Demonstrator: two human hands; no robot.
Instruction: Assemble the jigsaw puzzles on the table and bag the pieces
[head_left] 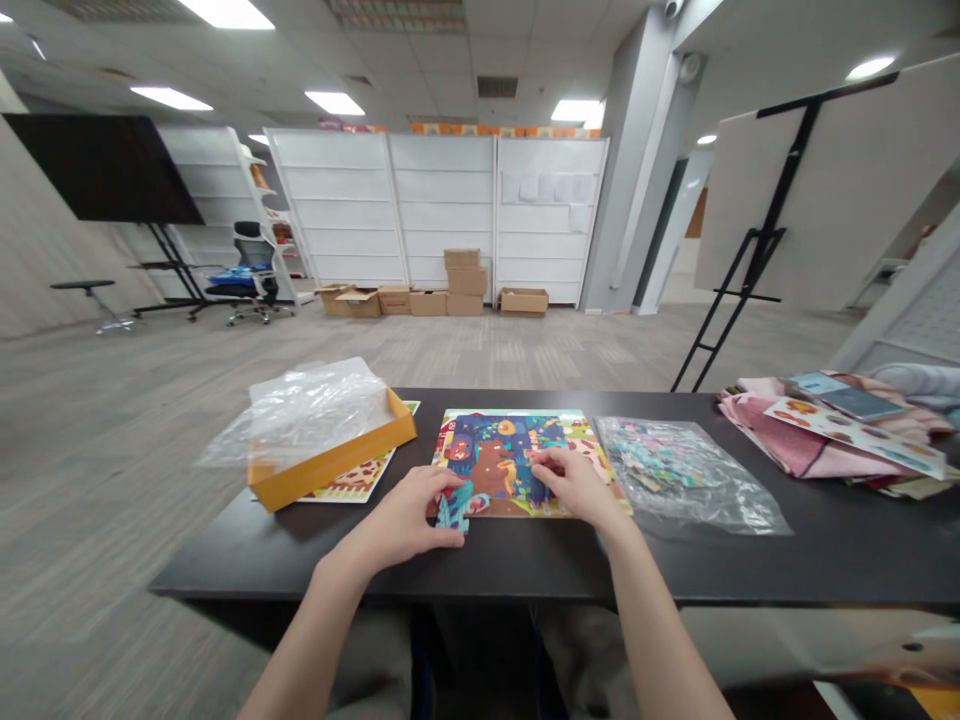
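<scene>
A colourful jigsaw puzzle [491, 465] with animal pictures lies flat on the black table. At its lower left corner, my left hand [409, 515] curls its thumb and fingers round a teal puzzle piece [454, 508]. A smaller pink and teal piece [478, 503] shows just right of it. Over the right half of the puzzle, my right hand [574, 485] is closed in a pinch, its fingertips at the picture's surface. Whatever sits between those fingertips is too small to make out.
Left of the puzzle, a yellow box [334, 455] with clear plastic wrap [315, 405] rests on a picture sheet [360, 478]. To the right lies a clear bag of loose puzzle pieces [667, 460]. Pink cloths [772, 430], a printed sheet and a phone [847, 393] are farther right.
</scene>
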